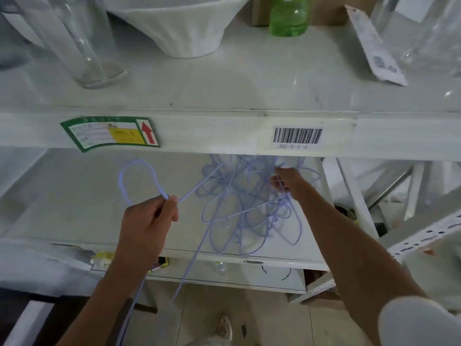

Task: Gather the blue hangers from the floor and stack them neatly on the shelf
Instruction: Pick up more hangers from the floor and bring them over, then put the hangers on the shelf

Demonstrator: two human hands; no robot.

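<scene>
A tangled pile of blue hangers (249, 203) lies on the white lower shelf (74, 208), toward its right side.

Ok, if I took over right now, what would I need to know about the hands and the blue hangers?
Left hand: grips one blue hanger by the neck, hook pointing up, its long wires trailing down past the shelf edge.
Right hand: grips wires in the tangled hanger pile.
Where: the pile lies on the middle shelf, under the barcode label.
Done: many hangers are up on the shelf.
Left: add the held hanger, then untangle and stack the pile neatly. The floor is mostly out of sight, so check it.
</scene>
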